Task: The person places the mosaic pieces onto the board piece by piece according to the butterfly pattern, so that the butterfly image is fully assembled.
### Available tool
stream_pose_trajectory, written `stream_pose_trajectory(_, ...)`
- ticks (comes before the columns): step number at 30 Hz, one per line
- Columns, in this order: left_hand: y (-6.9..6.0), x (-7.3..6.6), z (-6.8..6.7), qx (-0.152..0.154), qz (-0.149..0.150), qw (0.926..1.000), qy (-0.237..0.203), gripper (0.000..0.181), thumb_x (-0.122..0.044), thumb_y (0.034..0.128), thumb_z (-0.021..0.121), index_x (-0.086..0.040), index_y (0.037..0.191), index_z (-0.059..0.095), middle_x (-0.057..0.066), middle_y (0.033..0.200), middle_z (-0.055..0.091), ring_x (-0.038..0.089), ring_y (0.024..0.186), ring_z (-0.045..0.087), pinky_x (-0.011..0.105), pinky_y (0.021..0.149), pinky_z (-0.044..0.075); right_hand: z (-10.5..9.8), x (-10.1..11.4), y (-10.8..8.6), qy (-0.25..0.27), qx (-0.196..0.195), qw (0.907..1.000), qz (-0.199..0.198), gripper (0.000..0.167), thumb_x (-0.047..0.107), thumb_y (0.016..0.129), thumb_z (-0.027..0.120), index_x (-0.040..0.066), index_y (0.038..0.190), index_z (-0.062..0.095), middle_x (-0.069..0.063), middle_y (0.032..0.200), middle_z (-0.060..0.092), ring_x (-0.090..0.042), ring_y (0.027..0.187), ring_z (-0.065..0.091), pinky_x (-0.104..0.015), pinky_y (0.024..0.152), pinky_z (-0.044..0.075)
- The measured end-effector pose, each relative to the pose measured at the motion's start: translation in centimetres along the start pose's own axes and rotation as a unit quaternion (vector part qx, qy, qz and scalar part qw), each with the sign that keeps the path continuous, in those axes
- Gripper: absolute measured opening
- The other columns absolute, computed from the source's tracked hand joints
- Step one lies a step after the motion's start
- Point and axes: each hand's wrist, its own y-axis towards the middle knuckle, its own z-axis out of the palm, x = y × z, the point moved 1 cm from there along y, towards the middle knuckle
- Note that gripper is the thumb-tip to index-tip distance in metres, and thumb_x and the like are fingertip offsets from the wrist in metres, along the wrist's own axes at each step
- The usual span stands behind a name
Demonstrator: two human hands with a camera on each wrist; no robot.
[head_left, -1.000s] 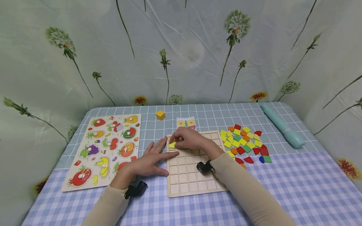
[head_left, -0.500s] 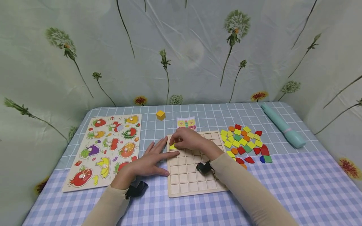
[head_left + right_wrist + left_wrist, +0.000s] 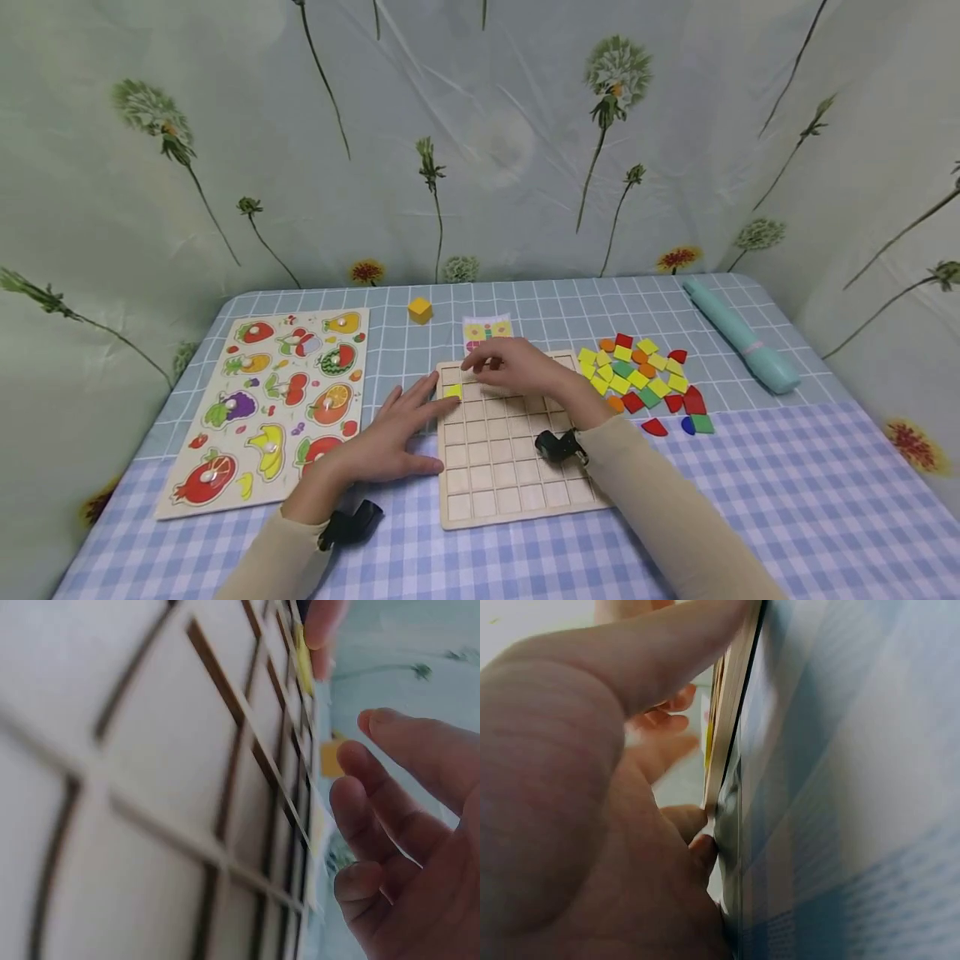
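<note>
Yellow tile (image 3: pixel 453 390) sits in the left column of the wooden board (image 3: pixel 482 478), the left hand (image 3: pixel 392 435) stretching along its edge with fingers spread, the right hand (image 3: pixel 517 368) hovering over its far part, fingers loosely bent, both gripping nothing.

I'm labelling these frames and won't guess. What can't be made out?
Head: lower part of the card, behind the right hand.
Head: some squares of the board, under the right arm.
Head: lower right corner of the puzzle, behind the left arm.
Left wrist: top of the board, nearly edge-on and partly behind the left hand.
Right wrist: most of the left hand, past the top edge.
</note>
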Motion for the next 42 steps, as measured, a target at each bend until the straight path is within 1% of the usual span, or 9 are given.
stream_pose_trajectory(7,-0.7,-1.0,0.8,-0.009,-0.053,0.9984,0.020,0.117,-0.053,0.0769,0.081,-0.004,0.160,0.016,0.011,0.170,0.008,0.032,0.158,0.006,0.061,0.125,0.000,-2.2,-1.1,-2.2,0.014,-0.082,0.9949,0.057,0.023,0.016,0.098,0.064,0.012,0.120,0.071,-0.005,0.112,0.071,-0.020,0.097,0.063,-0.035,0.084,0.053)
stream_pose_trajectory(14,-0.9,-1.3,1.1,-0.013,-0.058,0.9978,0.029,0.123,-0.056,0.0723,0.083,-0.001,0.159,0.016,0.014,0.170,0.007,0.034,0.158,0.005,0.062,0.124,0.000,-4.0,-3.1,-4.4,0.021,-0.151,0.9808,0.122,0.024,0.015,0.099,0.062,0.010,0.121,0.070,-0.009,0.116,0.069,-0.026,0.100,0.062,-0.036,0.084,0.052)
stream_pose_trajectory(19,-1.0,-1.4,1.2,-0.006,-0.062,0.9975,0.035,0.128,-0.060,0.0697,0.083,0.000,0.159,0.015,0.014,0.170,0.005,0.034,0.158,0.002,0.062,0.125,-0.003,-5.5,-4.5,-5.8,0.007,-0.177,0.9709,0.161,0.026,0.014,0.099,0.061,0.007,0.123,0.068,-0.013,0.121,0.068,-0.029,0.101,0.061,-0.033,0.081,0.051)
stream_pose_trajectory(23,-1.0,-1.4,1.3,-0.006,-0.062,0.9970,0.045,0.129,-0.063,0.0690,0.082,-0.001,0.159,0.014,0.013,0.170,0.005,0.034,0.158,0.002,0.061,0.125,-0.002,-6.6,-5.7,-6.8,-0.020,-0.179,0.9671,0.180,0.026,0.011,0.099,0.059,0.006,0.124,0.067,-0.017,0.120,0.068,-0.031,0.100,0.060,-0.034,0.080,0.051)
stream_pose_trajectory(27,-1.1,-1.3,1.4,-0.010,-0.062,0.9966,0.053,0.128,-0.065,0.0692,0.081,-0.002,0.160,0.015,0.012,0.170,0.006,0.033,0.158,0.003,0.061,0.125,-0.001,-7.2,-6.7,-7.6,-0.037,-0.171,0.9629,0.206,0.027,0.010,0.099,0.058,0.005,0.125,0.066,-0.019,0.119,0.066,-0.034,0.101,0.060,-0.042,0.086,0.054)
stream_pose_trajectory(30,-1.1,-1.3,1.4,-0.011,-0.061,0.9964,0.058,0.128,-0.066,0.0698,0.080,-0.004,0.160,0.014,0.011,0.170,0.006,0.034,0.158,0.003,0.062,0.124,-0.001,-7.2,-7.3,-7.9,-0.036,-0.151,0.9598,0.234,0.029,0.011,0.099,0.058,0.008,0.126,0.066,-0.020,0.122,0.063,-0.036,0.106,0.058,-0.047,0.093,0.053)
stream_pose_trajectory(33,-1.1,-1.4,1.5,-0.007,-0.062,0.9963,0.059,0.126,-0.067,0.0704,0.078,-0.006,0.161,0.014,0.010,0.170,0.006,0.033,0.158,0.003,0.062,0.124,-0.001,-7.0,-7.8,-8.1,-0.039,-0.121,0.9607,0.247,0.030,0.010,0.097,0.060,0.010,0.126,0.067,-0.020,0.121,0.062,-0.035,0.106,0.056,-0.043,0.089,0.054)
stream_pose_trajectory(38,-0.8,-1.5,1.4,0.001,-0.070,0.9958,0.059,0.125,-0.066,0.0708,0.079,-0.008,0.161,0.014,0.009,0.170,0.006,0.032,0.158,0.002,0.061,0.125,-0.002,-6.9,-8.5,-8.3,-0.046,-0.085,0.9687,0.228,0.030,0.004,0.095,0.061,0.008,0.123,0.070,-0.019,0.116,0.063,-0.030,0.095,0.055,-0.030,0.075,0.051)
stream_pose_trajectory(42,-0.8,-1.6,1.4,0.002,-0.071,0.9957,0.059,0.125,-0.065,0.0708,0.079,-0.008,0.161,0.015,0.009,0.170,0.008,0.033,0.158,0.002,0.061,0.125,-0.002,-6.7,-8.8,-8.3,-0.048,-0.084,0.9710,0.219,0.029,0.002,0.094,0.061,0.005,0.122,0.071,-0.020,0.119,0.063,-0.030,0.096,0.055,-0.033,0.079,0.054)
